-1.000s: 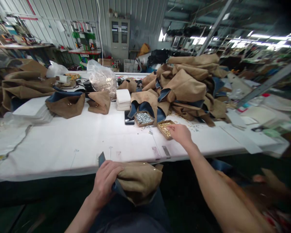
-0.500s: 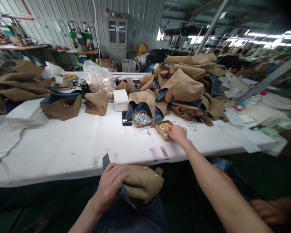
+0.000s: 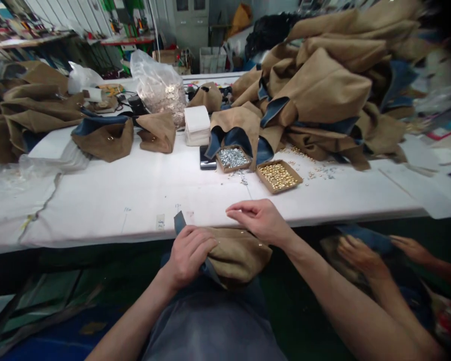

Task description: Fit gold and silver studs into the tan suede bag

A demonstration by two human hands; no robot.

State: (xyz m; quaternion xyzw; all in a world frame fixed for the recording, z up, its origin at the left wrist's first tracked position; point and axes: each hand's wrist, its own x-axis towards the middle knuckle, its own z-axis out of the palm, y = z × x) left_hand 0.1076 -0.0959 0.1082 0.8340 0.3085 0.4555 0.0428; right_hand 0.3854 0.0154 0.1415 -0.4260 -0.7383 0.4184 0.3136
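My left hand (image 3: 191,253) grips a brown suede bag piece (image 3: 236,260) with blue lining, held over my lap at the table's front edge. Small shiny studs dot its upper side. My right hand (image 3: 261,220) is above the right end of the piece, thumb and fingertips pinched together; whatever is between them is too small to make out. Beyond it on the table, a small cardboard tray (image 3: 298,179) contains gold-coloured studs. A second tray (image 3: 225,169) of silver-coloured studs stands to its left, beside a dark phone (image 3: 207,158).
Brown suede pieces (image 3: 323,85) form a high heap at the back right, with more pieces (image 3: 108,140) at left. A clear bag (image 3: 158,85) and a white stack (image 3: 197,125) stand behind. Loose studs lie near the trays. At right, another person's hands (image 3: 361,255) hold similar material.
My right hand has come away from the gold stud tray, back toward me and left, to just above the suede piece. My left hand keeps its hold. The view has tilted down.
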